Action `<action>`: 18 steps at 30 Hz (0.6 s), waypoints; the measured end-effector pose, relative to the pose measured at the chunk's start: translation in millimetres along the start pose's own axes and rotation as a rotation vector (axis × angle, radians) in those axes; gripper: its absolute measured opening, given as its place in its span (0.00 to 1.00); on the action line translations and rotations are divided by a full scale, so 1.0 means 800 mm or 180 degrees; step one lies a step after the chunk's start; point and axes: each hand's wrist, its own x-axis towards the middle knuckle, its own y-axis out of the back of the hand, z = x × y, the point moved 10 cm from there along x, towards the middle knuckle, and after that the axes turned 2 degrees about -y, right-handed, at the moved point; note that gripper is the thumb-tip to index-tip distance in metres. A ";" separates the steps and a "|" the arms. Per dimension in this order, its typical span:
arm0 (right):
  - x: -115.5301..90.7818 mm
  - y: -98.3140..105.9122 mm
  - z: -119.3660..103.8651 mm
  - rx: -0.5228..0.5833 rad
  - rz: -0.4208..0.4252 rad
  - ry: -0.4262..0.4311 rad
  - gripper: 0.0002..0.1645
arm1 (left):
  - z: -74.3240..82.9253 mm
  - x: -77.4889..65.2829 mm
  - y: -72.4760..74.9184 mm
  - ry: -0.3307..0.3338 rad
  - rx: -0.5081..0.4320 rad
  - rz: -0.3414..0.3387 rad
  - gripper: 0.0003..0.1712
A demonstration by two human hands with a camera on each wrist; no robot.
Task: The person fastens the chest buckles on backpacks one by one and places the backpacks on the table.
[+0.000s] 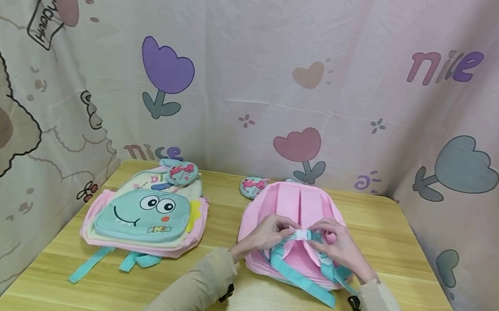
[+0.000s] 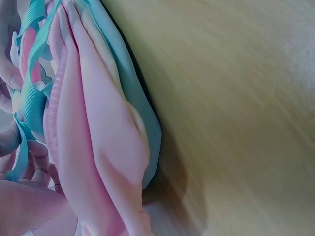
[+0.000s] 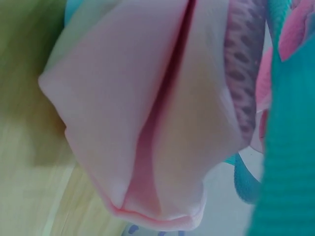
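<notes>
A pink child's backpack (image 1: 266, 213) lies on the table with its shoulder straps facing up. Over the straps, a small white buckle (image 1: 302, 235) on turquoise webbing is held between both hands. My left hand (image 1: 270, 232) pinches the buckle's left side by its strap. From the other side, my right hand (image 1: 340, 242) pinches the strap at the buckle's right end. Loose turquoise webbing (image 1: 304, 282) trails down over the bag's lower edge. The left wrist view shows the bag's pink side (image 2: 108, 142) and fingers among the webbing. In the right wrist view, pink fabric (image 3: 118, 98) fills the middle.
To the left lies a second backpack (image 1: 142, 215), face up, with a turquoise cartoon-face pocket and dangling straps. A round turquoise pouch (image 1: 252, 187) sits behind the pink bag. The wooden table (image 1: 216, 294) is bordered by a printed curtain (image 1: 249, 74).
</notes>
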 end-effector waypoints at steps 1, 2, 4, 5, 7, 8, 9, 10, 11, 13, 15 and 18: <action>0.000 0.000 0.000 -0.0001 -0.0013 -0.0003 0.16 | 0.001 0.000 0.000 -0.0011 -0.0002 0.0000 0.13; 0.001 0.000 -0.001 0.0002 -0.0029 -0.0006 0.17 | 0.001 0.000 0.000 -0.0021 0.0008 -0.0003 0.13; 0.001 0.000 -0.003 -0.0015 -0.0065 -0.0015 0.18 | 0.001 0.000 0.000 -0.0026 0.0019 0.0001 0.13; 0.002 0.000 -0.003 -0.0015 -0.0084 -0.0019 0.19 | 0.001 0.000 0.000 -0.0031 0.0025 0.0004 0.13; 0.002 -0.001 -0.005 -0.0026 -0.0124 -0.0026 0.20 | 0.001 0.000 0.001 -0.0044 0.0037 0.0007 0.12; 0.002 -0.001 -0.005 -0.0028 -0.0143 -0.0034 0.20 | 0.001 0.000 0.001 -0.0049 0.0040 0.0007 0.12; 0.002 -0.001 -0.005 -0.0037 -0.0159 -0.0041 0.20 | 0.001 0.000 0.001 -0.0049 0.0035 0.0008 0.12; 0.002 -0.002 -0.005 -0.0037 -0.0170 -0.0043 0.20 | 0.001 0.000 0.002 -0.0053 0.0028 0.0008 0.12; 0.001 -0.002 -0.005 -0.0045 -0.0176 -0.0041 0.20 | 0.000 -0.001 0.002 -0.0055 0.0022 0.0005 0.12; 0.001 -0.002 -0.005 -0.0062 -0.0166 -0.0015 0.19 | -0.001 -0.001 0.002 -0.0035 0.0007 0.0000 0.11; 0.002 -0.001 -0.008 -0.0067 -0.0128 0.0075 0.19 | -0.001 -0.001 0.003 -0.0024 0.0001 -0.0002 0.11; 0.003 0.001 -0.013 -0.0060 -0.0038 0.0235 0.18 | -0.001 -0.001 0.003 -0.0029 -0.0009 -0.0004 0.12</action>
